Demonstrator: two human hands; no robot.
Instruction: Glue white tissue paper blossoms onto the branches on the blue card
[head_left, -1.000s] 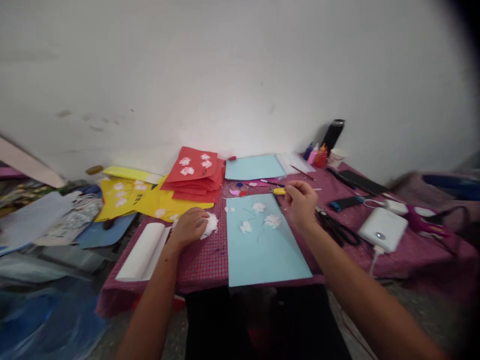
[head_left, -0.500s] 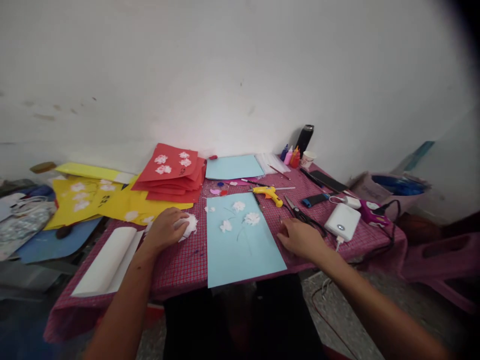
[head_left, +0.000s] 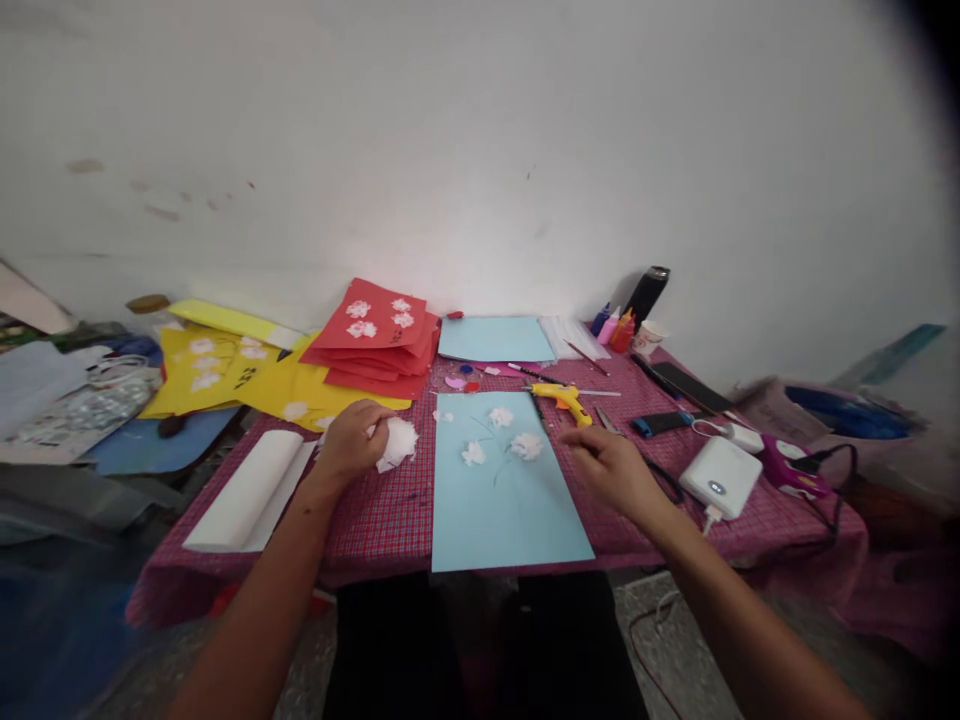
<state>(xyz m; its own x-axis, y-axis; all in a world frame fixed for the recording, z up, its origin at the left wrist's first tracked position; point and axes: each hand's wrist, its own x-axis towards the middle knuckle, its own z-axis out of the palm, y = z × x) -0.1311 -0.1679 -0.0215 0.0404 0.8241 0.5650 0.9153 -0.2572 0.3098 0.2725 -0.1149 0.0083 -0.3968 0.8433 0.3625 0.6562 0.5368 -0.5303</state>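
My left hand [head_left: 356, 440] is closed, thumb against fingers, at the left side of a small heap of crumpled white paper pieces [head_left: 397, 446]. A bit of white shows by its thumb, but whether it is held I cannot tell. Just right of a light blue sheet [head_left: 510, 515], my right hand [head_left: 611, 470] hovers with curled fingers pinched together; anything in them is hidden. White crumpled-paper flowers [head_left: 526, 446] with thin drawn stems are on the sheet's upper half. Partly covered by the right hand are scissors [head_left: 606, 420]. Beyond it lies a yellow glue gun [head_left: 566, 400].
Red sheets with flowers [head_left: 382, 330] are stacked behind my left hand, yellow sheets [head_left: 217, 370] left of them. A white paper roll [head_left: 247, 495] lies front left. To the right are a power bank [head_left: 721, 478], a blue-black cutter [head_left: 664, 424], paint bottles [head_left: 622, 330] and a black flask [head_left: 646, 298].
The view has turned left, shifting everything rightward. My left hand has drawn its fingers together at the white heap. My right hand has moved slightly away from me, over the scissors.
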